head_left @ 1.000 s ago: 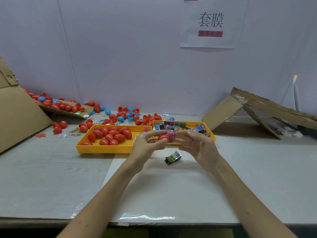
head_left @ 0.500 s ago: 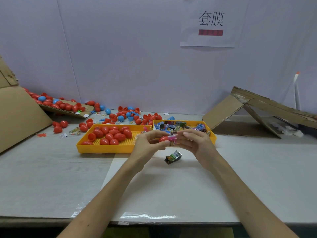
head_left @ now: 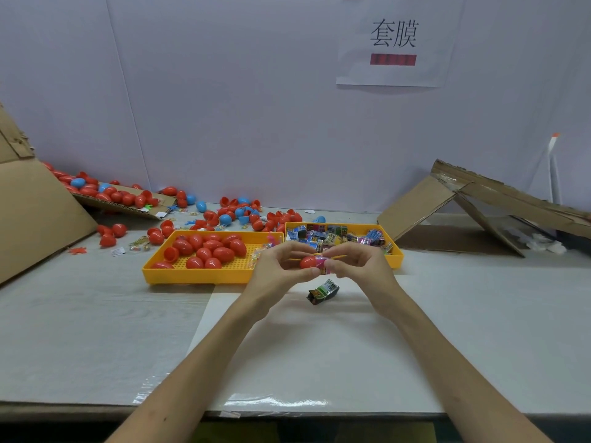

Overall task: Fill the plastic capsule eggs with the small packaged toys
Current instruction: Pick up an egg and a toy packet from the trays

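My left hand (head_left: pixel 279 266) grips a red egg half (head_left: pixel 307 261) just above the table, in front of the two trays. A pink packaged toy (head_left: pixel 322 262) sticks partly out of that half, and my right hand (head_left: pixel 361 266) pinches the toy between thumb and fingers. A second, dark green packaged toy (head_left: pixel 322 291) lies on the table right below my hands. The left yellow tray (head_left: pixel 198 275) holds several red eggs (head_left: pixel 208 247). The right yellow tray (head_left: pixel 396 254) holds several small packaged toys (head_left: pixel 332 237).
Loose red and blue eggs (head_left: pixel 243 214) are scattered behind the trays and on a cardboard flap (head_left: pixel 128 206) at the back left. A big cardboard sheet (head_left: pixel 35 215) leans at far left. A collapsed cardboard box (head_left: pixel 479 206) sits at the back right. The table's front edge (head_left: pixel 287 410) is near.
My hands have come closer together and the pink toy has gone further into the red egg half. The dark green toy on the table has not moved.
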Demonstrator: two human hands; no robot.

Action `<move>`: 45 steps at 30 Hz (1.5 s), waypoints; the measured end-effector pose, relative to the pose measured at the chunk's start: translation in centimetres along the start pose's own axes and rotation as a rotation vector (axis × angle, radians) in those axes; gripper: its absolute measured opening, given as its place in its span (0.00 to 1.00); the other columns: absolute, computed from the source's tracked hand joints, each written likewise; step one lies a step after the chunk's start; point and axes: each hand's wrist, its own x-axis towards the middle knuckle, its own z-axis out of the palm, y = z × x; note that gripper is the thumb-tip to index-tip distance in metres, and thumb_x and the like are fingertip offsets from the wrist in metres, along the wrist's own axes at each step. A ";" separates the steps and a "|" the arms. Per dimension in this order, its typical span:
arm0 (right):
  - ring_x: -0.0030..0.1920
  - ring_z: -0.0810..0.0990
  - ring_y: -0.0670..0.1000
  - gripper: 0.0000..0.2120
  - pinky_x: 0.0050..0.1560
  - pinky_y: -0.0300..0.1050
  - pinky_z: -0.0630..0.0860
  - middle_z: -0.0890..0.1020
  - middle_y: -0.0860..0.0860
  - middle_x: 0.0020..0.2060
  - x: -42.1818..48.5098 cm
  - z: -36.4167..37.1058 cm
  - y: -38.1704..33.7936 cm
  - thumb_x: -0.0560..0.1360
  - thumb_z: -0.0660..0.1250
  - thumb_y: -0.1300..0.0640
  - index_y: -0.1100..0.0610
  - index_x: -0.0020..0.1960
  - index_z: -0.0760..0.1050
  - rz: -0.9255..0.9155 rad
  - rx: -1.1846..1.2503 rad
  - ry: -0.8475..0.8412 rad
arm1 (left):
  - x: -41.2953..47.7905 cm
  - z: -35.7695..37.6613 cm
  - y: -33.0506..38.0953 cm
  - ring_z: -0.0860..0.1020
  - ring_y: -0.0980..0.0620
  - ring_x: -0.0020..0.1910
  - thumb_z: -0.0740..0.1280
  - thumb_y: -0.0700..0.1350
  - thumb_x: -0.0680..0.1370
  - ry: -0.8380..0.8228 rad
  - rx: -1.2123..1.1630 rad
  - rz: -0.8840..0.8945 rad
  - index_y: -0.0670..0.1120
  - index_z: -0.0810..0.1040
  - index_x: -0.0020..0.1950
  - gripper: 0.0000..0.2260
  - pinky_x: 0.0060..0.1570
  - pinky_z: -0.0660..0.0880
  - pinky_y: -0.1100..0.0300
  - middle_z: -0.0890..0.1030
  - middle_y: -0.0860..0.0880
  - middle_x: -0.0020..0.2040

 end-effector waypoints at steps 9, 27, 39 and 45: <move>0.44 0.85 0.49 0.05 0.40 0.38 0.77 0.87 0.52 0.43 0.1 -0.1 0.1 0.73 0.75 0.63 0.58 0.48 0.85 -0.027 0.001 0.007 | -0.1 0.0 0.0 0.85 0.53 0.43 0.79 0.37 0.71 -0.015 0.064 0.016 0.47 0.82 0.55 0.15 0.39 0.79 0.64 0.85 0.49 0.49; 0.42 0.85 0.45 0.05 0.39 0.34 0.77 0.87 0.48 0.43 -0.1 0.2 -0.1 0.73 0.76 0.62 0.53 0.46 0.85 -0.040 -0.035 -0.026 | -0.1 0.0 0.0 0.85 0.56 0.44 0.80 0.38 0.70 -0.033 0.102 0.058 0.53 0.84 0.51 0.14 0.40 0.79 0.66 0.86 0.55 0.45; 0.40 0.81 0.45 0.10 0.37 0.35 0.75 0.82 0.45 0.44 -0.5 1.1 0.5 0.71 0.77 0.60 0.50 0.48 0.79 -0.420 -0.407 0.327 | 0.1 -0.2 0.1 0.85 0.51 0.48 0.79 0.40 0.72 0.070 -0.139 -0.071 0.49 0.86 0.49 0.08 0.44 0.81 0.61 0.86 0.49 0.49; 0.42 0.79 0.48 0.12 0.45 0.38 0.78 0.79 0.50 0.47 -1.1 3.0 1.1 0.72 0.77 0.59 0.59 0.53 0.79 -0.728 -0.665 0.289 | -0.3 -0.1 0.4 0.86 0.43 0.51 0.78 0.41 0.66 0.042 -0.473 -0.121 0.43 0.85 0.50 0.13 0.46 0.82 0.60 0.86 0.40 0.50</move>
